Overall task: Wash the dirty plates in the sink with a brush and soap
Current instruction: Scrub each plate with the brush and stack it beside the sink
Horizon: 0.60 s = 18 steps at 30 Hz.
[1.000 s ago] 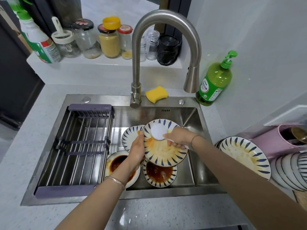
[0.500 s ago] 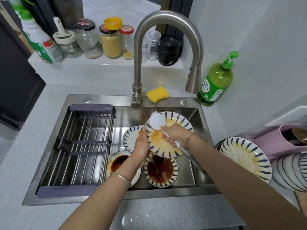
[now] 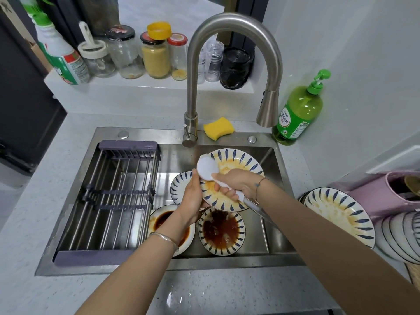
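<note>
My left hand (image 3: 193, 198) grips the left rim of a blue-patterned plate (image 3: 241, 162) smeared with yellow sauce, tilted above the steel sink (image 3: 279, 226). My right hand (image 3: 238, 184) holds the handle of a white round-headed brush (image 3: 206, 167), whose head lies on the plate's upper left edge. Below in the sink lie two plates pooled with dark sauce (image 3: 223, 233) (image 3: 163, 220) and a third patterned plate (image 3: 180, 186), partly hidden by my left hand. A green soap bottle (image 3: 300, 110) stands at the sink's back right corner.
The faucet (image 3: 227, 30) arches over the sink, with a yellow sponge (image 3: 218, 128) by its base. A drying rack (image 3: 113, 201) fills the sink's left half. A dirty plate (image 3: 338, 214) and stacked plates (image 3: 400, 237) sit on the right counter. Jars (image 3: 155, 55) line the back ledge.
The held plate has risen and moved back toward the faucet. The brush head has slid from the plate's middle to its upper left edge.
</note>
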Available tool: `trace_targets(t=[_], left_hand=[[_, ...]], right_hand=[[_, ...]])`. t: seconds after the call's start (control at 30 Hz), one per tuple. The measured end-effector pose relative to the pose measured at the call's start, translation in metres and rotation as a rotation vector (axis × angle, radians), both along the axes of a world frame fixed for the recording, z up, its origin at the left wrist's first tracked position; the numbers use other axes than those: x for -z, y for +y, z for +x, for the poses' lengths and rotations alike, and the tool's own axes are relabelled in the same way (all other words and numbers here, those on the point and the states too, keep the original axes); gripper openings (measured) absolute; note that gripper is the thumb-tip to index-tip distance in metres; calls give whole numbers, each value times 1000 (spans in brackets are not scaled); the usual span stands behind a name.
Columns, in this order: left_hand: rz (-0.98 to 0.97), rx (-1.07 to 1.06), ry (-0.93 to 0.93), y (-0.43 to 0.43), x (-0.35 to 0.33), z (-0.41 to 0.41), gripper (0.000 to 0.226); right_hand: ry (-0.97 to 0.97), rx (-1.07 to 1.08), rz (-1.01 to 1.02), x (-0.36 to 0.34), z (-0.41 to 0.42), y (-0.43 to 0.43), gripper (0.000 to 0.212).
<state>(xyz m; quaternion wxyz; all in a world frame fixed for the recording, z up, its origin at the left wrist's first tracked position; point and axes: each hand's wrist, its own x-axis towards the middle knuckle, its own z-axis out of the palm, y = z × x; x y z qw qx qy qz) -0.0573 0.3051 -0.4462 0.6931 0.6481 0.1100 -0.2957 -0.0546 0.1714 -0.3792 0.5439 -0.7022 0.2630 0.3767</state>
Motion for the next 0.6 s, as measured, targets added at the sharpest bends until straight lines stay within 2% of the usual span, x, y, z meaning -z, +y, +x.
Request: trace_targets(t=[0.07, 0.2, 0.37, 0.5, 0.6], left_hand=[[-11, -5, 18, 2, 3, 1, 67], [-37, 4, 51, -1, 1, 0, 66], [-43, -36, 41, 3, 2, 4, 68], [-48, 0, 34, 2, 1, 2, 61], [-21, -8, 16, 5, 3, 6, 61]], right_hand=[[46, -68, 32, -2, -1, 1, 44], [-64, 53, -8, 1, 2, 0, 43], [104, -146, 85, -4, -5, -1, 43], [10, -42, 51, -2, -3, 0, 42], [69, -155, 65, -4, -8, -1, 42]])
